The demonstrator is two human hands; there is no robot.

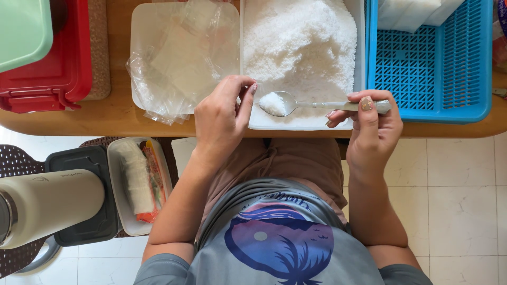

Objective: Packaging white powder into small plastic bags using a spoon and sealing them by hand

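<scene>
Right hand (372, 132) pinches spoon (317, 104) handle, bowl heaped with white grains (273, 101). Left hand (222, 119) holds nothing, fingertips (252, 89) curled just beside the bowl, over the tray (296, 122).

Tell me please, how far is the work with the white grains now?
Done: the spoon is already loaded with white grains. In hand: the right hand holds its handle over the white tray, and the left hand pinches something small and clear beside the bowl. Left: the clear bags lie flat, and the blue basket is mostly bare.
</scene>
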